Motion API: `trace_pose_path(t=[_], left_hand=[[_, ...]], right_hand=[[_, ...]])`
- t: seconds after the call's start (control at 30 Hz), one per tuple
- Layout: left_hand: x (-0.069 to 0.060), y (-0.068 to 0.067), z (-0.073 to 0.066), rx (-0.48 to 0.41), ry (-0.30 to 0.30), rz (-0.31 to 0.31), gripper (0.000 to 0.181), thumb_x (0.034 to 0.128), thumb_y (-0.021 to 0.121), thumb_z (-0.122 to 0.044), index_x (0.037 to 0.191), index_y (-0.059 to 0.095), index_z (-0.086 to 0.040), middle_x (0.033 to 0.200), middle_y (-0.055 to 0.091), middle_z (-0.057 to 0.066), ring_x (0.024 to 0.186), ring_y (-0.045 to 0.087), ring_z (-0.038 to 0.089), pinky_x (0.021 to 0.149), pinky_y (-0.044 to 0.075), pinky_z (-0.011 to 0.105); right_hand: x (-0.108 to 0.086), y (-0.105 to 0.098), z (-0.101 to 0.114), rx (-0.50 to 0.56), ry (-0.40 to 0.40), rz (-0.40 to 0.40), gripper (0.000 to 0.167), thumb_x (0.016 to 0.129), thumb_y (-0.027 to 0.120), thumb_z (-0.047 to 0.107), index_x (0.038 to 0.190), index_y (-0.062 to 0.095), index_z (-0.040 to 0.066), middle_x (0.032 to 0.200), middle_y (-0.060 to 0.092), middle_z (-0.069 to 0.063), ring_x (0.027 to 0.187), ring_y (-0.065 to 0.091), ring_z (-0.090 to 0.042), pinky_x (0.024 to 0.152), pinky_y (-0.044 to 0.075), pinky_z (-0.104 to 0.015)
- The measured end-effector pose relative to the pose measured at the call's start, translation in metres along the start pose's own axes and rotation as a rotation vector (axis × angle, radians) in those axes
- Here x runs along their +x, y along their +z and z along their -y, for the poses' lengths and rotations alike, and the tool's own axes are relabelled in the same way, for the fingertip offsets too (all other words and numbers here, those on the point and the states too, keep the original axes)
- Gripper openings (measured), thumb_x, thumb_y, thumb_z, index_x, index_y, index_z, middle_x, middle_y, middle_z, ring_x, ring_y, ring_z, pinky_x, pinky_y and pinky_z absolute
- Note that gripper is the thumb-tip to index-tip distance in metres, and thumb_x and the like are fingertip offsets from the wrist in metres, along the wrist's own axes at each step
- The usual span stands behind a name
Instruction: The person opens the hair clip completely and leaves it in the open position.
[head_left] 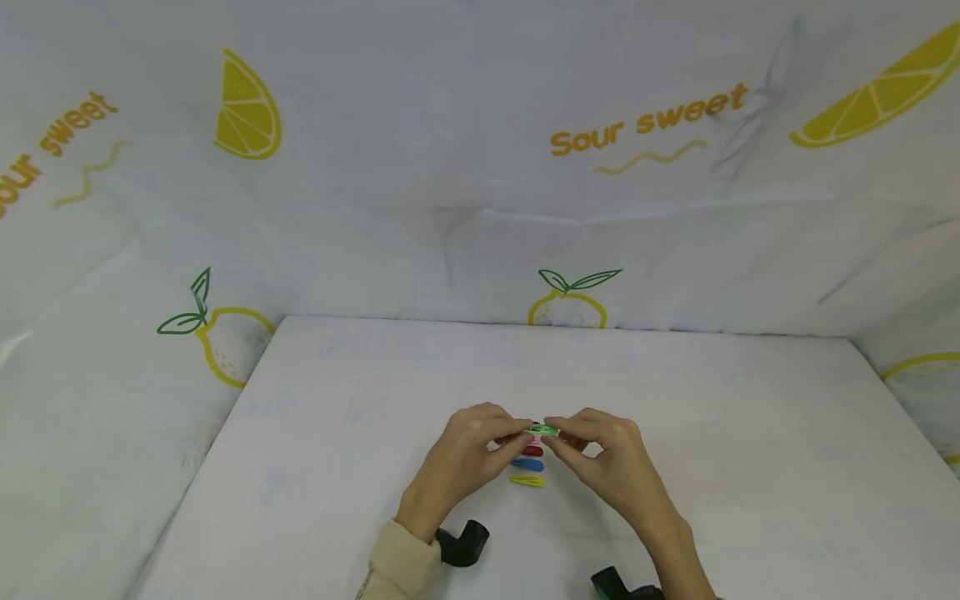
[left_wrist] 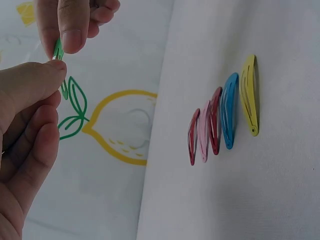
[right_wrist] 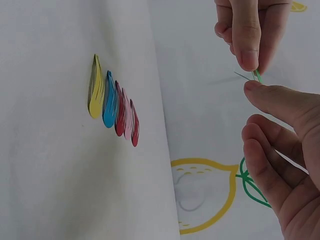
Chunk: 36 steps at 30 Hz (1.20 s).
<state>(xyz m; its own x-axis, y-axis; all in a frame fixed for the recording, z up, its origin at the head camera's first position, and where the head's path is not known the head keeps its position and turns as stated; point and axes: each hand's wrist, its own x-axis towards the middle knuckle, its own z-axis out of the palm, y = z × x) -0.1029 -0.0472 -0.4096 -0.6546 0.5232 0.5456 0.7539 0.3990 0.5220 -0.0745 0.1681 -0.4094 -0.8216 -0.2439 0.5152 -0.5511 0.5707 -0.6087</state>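
A green snap hair clip (head_left: 543, 430) is held above the table between both hands. My left hand (head_left: 468, 446) pinches one end with thumb and fingers; my right hand (head_left: 607, 450) pinches the other. The right wrist view shows a thin prong (right_wrist: 242, 75) standing out at an angle from the clip, much of which the fingers cover. Below the hands, a row of hair clips lies side by side: yellow (left_wrist: 248, 95), blue (left_wrist: 229, 112), dark red (left_wrist: 215, 122), pink (left_wrist: 203, 132) and another red (left_wrist: 193, 137). In the head view the hands partly hide the farther ones.
The clips lie on a white tabletop (head_left: 337, 400). Behind it hangs a white sheet (head_left: 412, 167) printed with lemons and lettering. Black wrist-worn pieces show near the left wrist (head_left: 463, 543) and the right forearm (head_left: 622, 585).
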Motion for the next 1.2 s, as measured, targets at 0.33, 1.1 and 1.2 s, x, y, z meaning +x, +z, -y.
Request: trace_pose_path(t=[0.33, 1.1, 1.2], left_hand=[[0.005, 0.006, 0.006, 0.104, 0.034, 0.032, 0.016, 0.0859, 0.082, -0.011, 0.101, 0.082, -0.006, 0.085, 0.078, 0.0, 0.076, 0.068, 0.007, 0.068, 0.052, 0.01], [0.039, 0.057, 0.021, 0.323, 0.072, 0.289, 0.011, 0.0944, 0.074, -0.017, 0.1, 0.083, -0.013, 0.078, 0.075, -0.007, 0.074, 0.065, 0.005, 0.074, 0.051, 0.013], [0.041, 0.063, 0.022, 0.337, 0.061, 0.303, 0.01, 0.0936, 0.075, -0.017, 0.099, 0.083, -0.014, 0.081, 0.077, -0.006, 0.075, 0.067, 0.005, 0.075, 0.052, 0.013]], right_hand=[[-0.003, -0.005, -0.007, -0.064, 0.02, -0.019, 0.022, 0.073, 0.087, -0.002, 0.093, 0.082, 0.004, 0.075, 0.073, 0.006, 0.066, 0.059, 0.006, 0.057, 0.048, -0.012], [-0.013, -0.005, -0.043, -0.142, 0.251, -0.008, 0.019, 0.075, 0.083, -0.009, 0.093, 0.08, -0.003, 0.076, 0.075, -0.004, 0.065, 0.068, -0.009, 0.061, 0.056, -0.02], [-0.015, -0.004, -0.047, -0.151, 0.273, -0.013, 0.019, 0.075, 0.083, -0.009, 0.093, 0.08, -0.003, 0.075, 0.075, -0.004, 0.065, 0.067, -0.009, 0.061, 0.056, -0.02]])
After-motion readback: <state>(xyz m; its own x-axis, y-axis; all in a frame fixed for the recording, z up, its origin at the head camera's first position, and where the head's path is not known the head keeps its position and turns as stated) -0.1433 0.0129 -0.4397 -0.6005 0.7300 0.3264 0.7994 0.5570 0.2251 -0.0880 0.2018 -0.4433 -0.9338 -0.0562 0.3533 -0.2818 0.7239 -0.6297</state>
